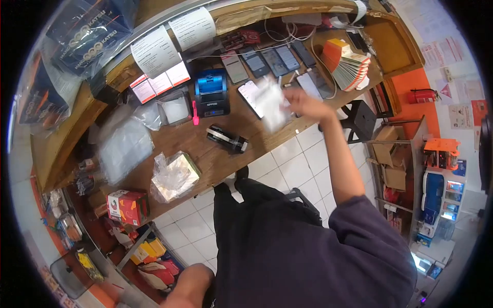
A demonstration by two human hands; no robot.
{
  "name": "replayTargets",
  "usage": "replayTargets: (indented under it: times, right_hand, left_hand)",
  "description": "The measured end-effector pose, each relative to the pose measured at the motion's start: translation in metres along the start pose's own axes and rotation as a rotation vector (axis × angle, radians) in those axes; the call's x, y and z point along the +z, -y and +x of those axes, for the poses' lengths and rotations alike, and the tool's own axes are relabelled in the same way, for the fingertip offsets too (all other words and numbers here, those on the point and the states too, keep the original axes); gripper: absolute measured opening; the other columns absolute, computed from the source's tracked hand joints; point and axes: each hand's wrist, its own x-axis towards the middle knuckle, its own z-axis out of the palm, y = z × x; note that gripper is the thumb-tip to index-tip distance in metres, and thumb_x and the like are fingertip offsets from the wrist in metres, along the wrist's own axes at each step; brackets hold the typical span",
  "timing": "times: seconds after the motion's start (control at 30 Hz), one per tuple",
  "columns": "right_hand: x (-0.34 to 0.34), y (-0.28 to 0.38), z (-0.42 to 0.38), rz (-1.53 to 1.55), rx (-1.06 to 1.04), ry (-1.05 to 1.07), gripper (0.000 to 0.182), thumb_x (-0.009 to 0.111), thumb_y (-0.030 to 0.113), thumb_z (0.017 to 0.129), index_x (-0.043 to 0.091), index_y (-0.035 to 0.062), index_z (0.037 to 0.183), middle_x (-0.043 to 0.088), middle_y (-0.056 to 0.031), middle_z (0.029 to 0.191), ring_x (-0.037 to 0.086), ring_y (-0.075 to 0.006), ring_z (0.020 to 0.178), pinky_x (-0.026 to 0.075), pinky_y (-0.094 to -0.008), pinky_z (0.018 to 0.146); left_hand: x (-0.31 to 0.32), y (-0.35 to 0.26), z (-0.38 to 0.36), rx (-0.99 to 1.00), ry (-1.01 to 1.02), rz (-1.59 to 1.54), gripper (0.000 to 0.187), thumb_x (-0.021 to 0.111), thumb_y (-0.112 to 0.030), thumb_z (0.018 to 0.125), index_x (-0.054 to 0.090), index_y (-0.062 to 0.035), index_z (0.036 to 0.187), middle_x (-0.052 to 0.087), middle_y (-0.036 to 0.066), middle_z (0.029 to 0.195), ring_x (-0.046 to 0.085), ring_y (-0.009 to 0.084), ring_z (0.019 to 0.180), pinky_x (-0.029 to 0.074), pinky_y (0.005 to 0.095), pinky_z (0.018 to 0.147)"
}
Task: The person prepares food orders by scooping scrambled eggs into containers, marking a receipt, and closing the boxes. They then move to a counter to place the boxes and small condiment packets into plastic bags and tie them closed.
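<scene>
Over the wooden counter (195, 154), my right hand (307, 104) holds a white, motion-blurred packet (275, 105) by its right side. Under the packet's left edge lies a phone with a lit screen (249, 95). Several other phones, among them a dark one (255, 62), lie behind it. A blue and black printer (211, 92) stands left of the lit phone, and a black tape dispenser (227, 138) lies in front of the printer. Of my left side only the forearm (191, 285) shows at the bottom; the hand is out of sight.
Clear plastic bags (126, 149) and a wrapped stack (175, 176) lie on the left of the counter, near a red box (128, 207). A fanned stack of booklets (346, 66) stands at the right. White cables run behind the phones. A black stool (358, 120) stands beyond the edge.
</scene>
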Motion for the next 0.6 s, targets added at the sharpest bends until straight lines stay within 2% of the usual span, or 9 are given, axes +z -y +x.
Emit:
replayTargets:
  times: [0.03,0.1,0.17,0.2,0.27,0.33,0.5,0.53,0.6]
  right_hand:
    - [0.03,0.037,-0.022,-0.23,0.442,0.099,0.03,0.07,0.013,0.093,0.066,0.0026,0.121,0.069,0.0007,0.096,0.062,-0.0095,0.092,0.051,-0.0281,0.082]
    - [0.074,-0.094,-0.027,0.142,0.125,0.486,0.029,0.071,0.019,0.094,0.066,0.0017,0.118,0.067,-0.0043,0.106,0.058,-0.0131,0.104,0.049,-0.0296,0.088]
    - [0.116,-0.097,-0.028,-0.194,0.004,0.466,0.018,0.072,0.018,0.091,0.062,0.0057,0.1,0.065,-0.0078,0.102,0.06,-0.0193,0.104,0.049,-0.0358,0.092]
    - [0.135,-0.095,-0.027,-0.114,0.024,0.406,0.02,0.071,0.02,0.095,0.059,0.0046,0.096,0.062,-0.0073,0.099,0.057,-0.0191,0.101,0.047,-0.0354,0.093]
    - [0.165,-0.097,-0.023,0.026,0.189,0.335,0.018,0.07,0.018,0.096,0.058,0.0049,0.094,0.063,-0.0074,0.098,0.058,-0.0196,0.105,0.048,-0.037,0.094]
    - [0.189,-0.115,-0.024,0.021,0.086,0.25,0.016,0.069,0.016,0.096,0.057,0.0055,0.094,0.064,-0.0076,0.103,0.059,-0.0185,0.108,0.049,-0.0362,0.093]
    - [0.221,-0.117,-0.013,0.18,0.145,0.346,0.016,0.069,0.011,0.095,0.059,0.0036,0.106,0.065,-0.0135,0.118,0.063,-0.0195,0.11,0.051,-0.0341,0.094]
    - [0.23,-0.119,-0.014,0.269,0.153,0.36,0.019,0.069,0.011,0.095,0.059,0.0026,0.109,0.064,-0.0147,0.12,0.064,-0.0198,0.109,0.052,-0.0342,0.093]
    - [0.232,-0.099,-0.012,0.26,0.16,0.374,0.023,0.069,0.011,0.095,0.059,0.0005,0.113,0.064,-0.0149,0.12,0.065,-0.02,0.107,0.053,-0.0345,0.092]
  left_hand:
    - [0.005,0.012,-0.01,-0.206,0.085,0.084,0.01,0.066,-0.01,0.09,0.064,-0.0076,0.1,0.064,0.003,0.089,0.059,0.017,0.077,0.046,0.0294,0.073]
    - [0.014,0.044,-0.042,-0.615,0.236,0.264,0.008,0.065,-0.006,0.091,0.064,-0.0041,0.098,0.064,0.006,0.086,0.061,0.021,0.079,0.049,0.0328,0.078]
    - [0.008,0.099,-0.113,-1.134,0.462,0.175,0.012,0.062,-0.006,0.096,0.062,0.0,0.106,0.065,0.01,0.097,0.063,0.0236,0.092,0.049,0.0349,0.087]
    - [0.012,0.117,-0.146,-1.349,0.633,0.28,0.019,0.062,-0.014,0.098,0.063,-0.0011,0.112,0.066,0.012,0.103,0.064,0.024,0.097,0.049,0.0338,0.089]
    - [0.013,0.139,-0.235,-1.28,0.633,0.286,0.035,0.065,-0.026,0.098,0.06,0.0018,0.117,0.064,0.02,0.112,0.064,0.0345,0.105,0.049,0.0412,0.092]
    - [0.019,0.15,-0.296,-1.19,0.498,0.52,0.039,0.066,-0.029,0.097,0.059,0.0018,0.12,0.063,0.023,0.117,0.062,0.037,0.111,0.048,0.0427,0.095]
    - [0.028,0.175,-0.302,-1.265,0.283,0.445,0.043,0.069,-0.03,0.094,0.059,0.0031,0.12,0.065,0.026,0.114,0.064,0.0421,0.107,0.049,0.0438,0.094]
    - [0.024,0.183,-0.318,-1.409,0.209,0.416,0.035,0.069,-0.022,0.095,0.06,0.0031,0.117,0.07,0.02,0.104,0.069,0.0344,0.097,0.052,0.0393,0.087]
    - [0.02,0.19,-0.333,-1.37,0.044,0.181,0.027,0.068,-0.01,0.097,0.06,0.0011,0.12,0.07,0.01,0.102,0.066,0.0143,0.093,0.052,0.0275,0.079]
